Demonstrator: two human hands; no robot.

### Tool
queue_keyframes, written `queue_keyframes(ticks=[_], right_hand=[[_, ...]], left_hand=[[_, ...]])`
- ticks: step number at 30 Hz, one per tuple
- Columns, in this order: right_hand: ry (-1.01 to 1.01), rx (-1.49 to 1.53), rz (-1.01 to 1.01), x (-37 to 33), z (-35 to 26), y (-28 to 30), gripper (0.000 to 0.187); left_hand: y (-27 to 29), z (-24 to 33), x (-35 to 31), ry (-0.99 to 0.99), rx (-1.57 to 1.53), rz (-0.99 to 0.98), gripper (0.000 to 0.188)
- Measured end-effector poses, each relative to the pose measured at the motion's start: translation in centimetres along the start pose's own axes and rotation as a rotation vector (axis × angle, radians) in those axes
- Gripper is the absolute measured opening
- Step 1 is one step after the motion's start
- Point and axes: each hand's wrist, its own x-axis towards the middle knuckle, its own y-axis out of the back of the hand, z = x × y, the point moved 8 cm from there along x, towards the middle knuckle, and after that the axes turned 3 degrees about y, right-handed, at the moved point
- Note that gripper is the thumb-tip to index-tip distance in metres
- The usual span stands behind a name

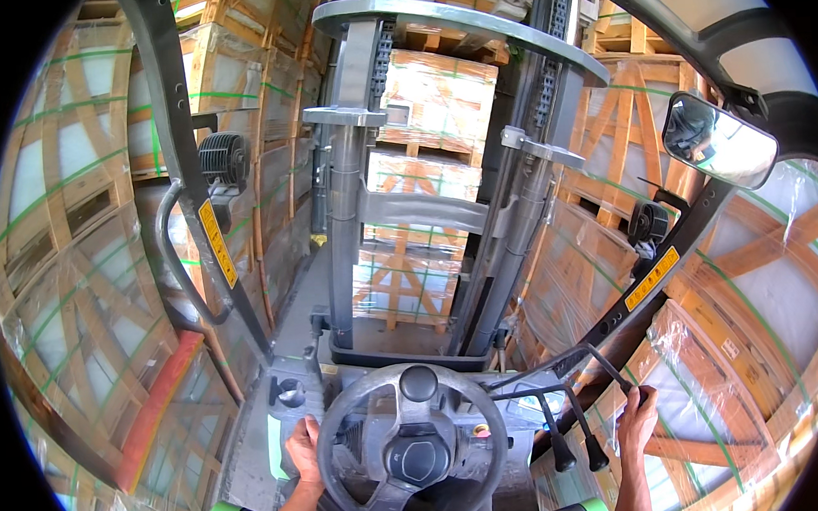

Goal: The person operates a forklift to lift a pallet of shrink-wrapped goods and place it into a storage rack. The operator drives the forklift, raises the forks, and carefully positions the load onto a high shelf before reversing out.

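Note:
My left hand point(303, 449) is closed beside the left edge of the black steering wheel point(337, 486). Its fingertips are partly hidden at the rim, and what they hold I cannot make out. A round knob point(417, 382) sits at the top of the wheel, with no hand on it. Off to the right, my right hand point(636, 418) is wrapped round the black grip of a long control lever point(604, 364). Two shorter levers with black knobs point(564, 453) stand between that hand and the wheel.
Ahead rises the forklift's grey mast point(343, 213). Beyond it, wooden crates point(408, 279) wrapped in film are stacked. More slatted crates point(67, 181) line the left side, and others point(754, 302) the right. A mirror point(721, 140) hangs at upper right; a red beam point(161, 412) lies at left.

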Motion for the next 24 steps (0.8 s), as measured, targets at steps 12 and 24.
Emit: queue_keyframes(ticks=[12,24], right_hand=[[0.018,0.002,0.022,-1.3,0.5,0.8,0.026],[0.032,-0.030,-0.008,0.2,1.2,0.2,0.023]], left_hand=[[-0.5,-1.1,0.1,0.005,-0.041,-0.007,0.041],[-0.5,-0.3,-0.1,-0.013,-0.013,-0.008,0.043]])
